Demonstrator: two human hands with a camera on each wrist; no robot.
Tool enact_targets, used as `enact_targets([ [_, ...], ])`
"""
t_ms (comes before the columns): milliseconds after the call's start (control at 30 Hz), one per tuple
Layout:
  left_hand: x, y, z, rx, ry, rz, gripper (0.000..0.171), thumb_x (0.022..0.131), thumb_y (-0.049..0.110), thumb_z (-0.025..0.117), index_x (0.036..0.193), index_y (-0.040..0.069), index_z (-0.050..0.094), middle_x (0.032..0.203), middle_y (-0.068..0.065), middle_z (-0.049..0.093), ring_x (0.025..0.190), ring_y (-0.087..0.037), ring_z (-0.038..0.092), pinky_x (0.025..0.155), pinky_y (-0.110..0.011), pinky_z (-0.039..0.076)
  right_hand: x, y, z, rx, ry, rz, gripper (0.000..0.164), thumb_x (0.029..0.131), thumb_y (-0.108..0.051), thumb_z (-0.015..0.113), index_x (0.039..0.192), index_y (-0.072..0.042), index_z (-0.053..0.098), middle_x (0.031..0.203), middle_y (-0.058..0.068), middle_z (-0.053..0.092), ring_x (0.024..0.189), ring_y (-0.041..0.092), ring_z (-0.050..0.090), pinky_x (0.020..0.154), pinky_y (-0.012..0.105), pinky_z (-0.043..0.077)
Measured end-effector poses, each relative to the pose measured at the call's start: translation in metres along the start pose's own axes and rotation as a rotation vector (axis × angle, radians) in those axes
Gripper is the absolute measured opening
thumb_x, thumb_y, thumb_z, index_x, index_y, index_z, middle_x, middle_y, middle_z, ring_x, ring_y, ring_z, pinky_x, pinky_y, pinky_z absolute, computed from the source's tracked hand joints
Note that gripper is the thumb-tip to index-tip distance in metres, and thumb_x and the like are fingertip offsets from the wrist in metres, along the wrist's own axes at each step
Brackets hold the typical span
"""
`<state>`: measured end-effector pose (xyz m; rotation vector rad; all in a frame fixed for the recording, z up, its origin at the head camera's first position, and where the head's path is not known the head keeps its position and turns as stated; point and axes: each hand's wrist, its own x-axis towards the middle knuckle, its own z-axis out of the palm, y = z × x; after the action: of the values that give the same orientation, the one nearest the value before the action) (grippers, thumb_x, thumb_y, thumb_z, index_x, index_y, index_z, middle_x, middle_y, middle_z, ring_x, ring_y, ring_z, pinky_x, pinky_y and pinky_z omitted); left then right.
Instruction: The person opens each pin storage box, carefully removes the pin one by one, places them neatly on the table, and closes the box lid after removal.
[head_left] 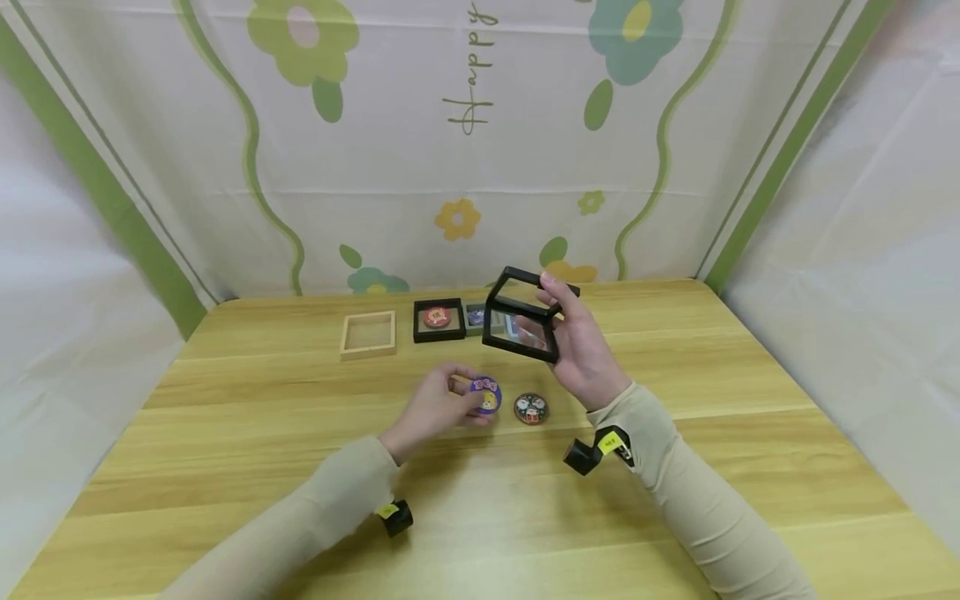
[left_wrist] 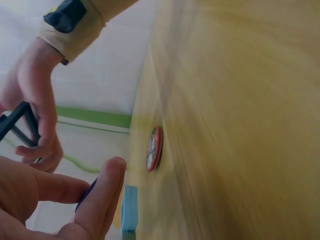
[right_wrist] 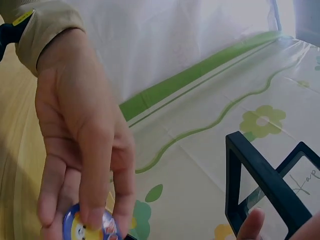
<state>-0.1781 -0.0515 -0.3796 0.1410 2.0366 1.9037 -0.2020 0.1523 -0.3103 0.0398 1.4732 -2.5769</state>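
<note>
My left hand (head_left: 438,408) pinches a round blue badge (head_left: 487,395) with a yellow cartoon figure, held above the table; its printed face shows in the right wrist view too. In my right hand (head_left: 581,346) is a black hinged display frame (head_left: 520,333) with clear film panels, opened like a book and raised off the table. Fingers of that hand show through the lower panel. A second round badge (head_left: 531,408), dark with a red rim, lies flat on the wood between the two hands, touched by neither.
Along the back of the wooden table (head_left: 225,433) stand a pale wooden frame (head_left: 368,335), a black frame (head_left: 438,337) with a red badge (head_left: 437,317) in it, and a grey-green frame (head_left: 474,330), partly hidden by the raised frame. Floral cloth (head_left: 375,150) walls the back.
</note>
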Motion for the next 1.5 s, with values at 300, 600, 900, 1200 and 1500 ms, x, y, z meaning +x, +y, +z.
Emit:
enact_targets([
  [300, 0.008, -0.009, 0.006, 0.154, -0.078, 0.029, 0.025, 0.092, -0.006, 0.062, 0.117, -0.006, 0.058, 0.088, -0.022, 0.064, 0.068, -0.032, 0.07, 0.064, -0.04, 0.059, 0.0, 0.002, 0.006, 0.012, -0.018, -0.009, 0.064, 0.093, -0.045, 0.066, 0.134, -0.007, 0.036, 0.127, 0.019, 0.044, 0.093, 0.023, 0.062, 0.098, 0.044, 0.043],
  [600, 0.015, -0.013, 0.007, 0.25, -0.062, 0.06, 0.018, 0.093, 0.0, 0.064, 0.111, -0.004, 0.063, 0.08, -0.016, 0.067, 0.06, -0.026, 0.069, 0.057, -0.037, 0.058, 0.0, 0.002, 0.005, 0.017, -0.012, -0.01, 0.065, 0.093, -0.045, 0.065, 0.134, -0.004, 0.035, 0.124, 0.02, 0.047, 0.09, 0.023, 0.062, 0.105, 0.049, 0.036],
  [900, 0.02, -0.015, 0.007, 0.508, -0.026, 0.16, 0.011, 0.092, 0.011, 0.071, 0.085, 0.002, 0.07, 0.066, -0.005, 0.068, 0.049, -0.022, 0.063, 0.045, -0.029, 0.052, 0.001, 0.003, 0.004, 0.019, -0.009, -0.014, 0.065, 0.093, -0.046, 0.066, 0.134, -0.006, 0.035, 0.124, 0.018, 0.045, 0.091, 0.023, 0.062, 0.106, 0.049, 0.036],
  [1200, 0.024, -0.015, 0.009, 0.683, -0.001, 0.12, 0.023, 0.093, 0.019, 0.07, 0.073, 0.009, 0.068, 0.062, -0.002, 0.065, 0.046, -0.016, 0.06, 0.043, -0.027, 0.046, 0.0, 0.002, 0.004, 0.014, -0.007, -0.024, 0.059, 0.092, -0.046, 0.066, 0.127, -0.008, 0.038, 0.123, 0.018, 0.045, 0.09, 0.022, 0.063, 0.1, 0.045, 0.042],
  [1500, 0.03, -0.014, 0.012, 0.705, -0.016, 0.056, 0.028, 0.095, 0.023, 0.068, 0.071, 0.009, 0.067, 0.057, -0.005, 0.063, 0.043, -0.015, 0.057, 0.04, -0.023, 0.039, 0.0, 0.002, 0.002, 0.015, -0.002, -0.02, 0.064, 0.092, -0.045, 0.066, 0.133, -0.007, 0.035, 0.126, 0.018, 0.043, 0.09, 0.023, 0.062, 0.099, 0.044, 0.043],
])
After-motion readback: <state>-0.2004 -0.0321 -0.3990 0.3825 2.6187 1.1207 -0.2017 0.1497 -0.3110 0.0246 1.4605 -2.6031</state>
